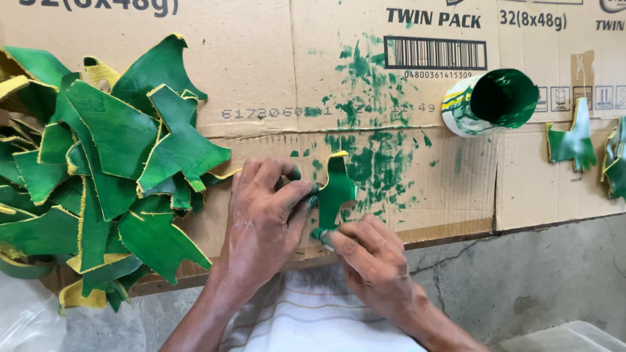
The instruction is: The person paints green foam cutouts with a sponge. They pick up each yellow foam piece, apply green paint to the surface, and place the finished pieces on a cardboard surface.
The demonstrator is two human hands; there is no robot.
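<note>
Both hands, L [264, 218] & R [368, 257], pinch green cutout [336, 192] edges on cardboard [261, 78].

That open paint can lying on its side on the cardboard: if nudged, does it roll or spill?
The round white paint can with a green-coated inside lies on its side, so it would probably roll. No pooled paint shows at its mouth, so it is likely light and near empty. Wet green smears suggest a slippery grip. It lies apart from both hands.

Flattened brown cardboard box [261, 58] as work surface, green-smeared, black barcode label [435, 53] printed near its upper edge
</note>
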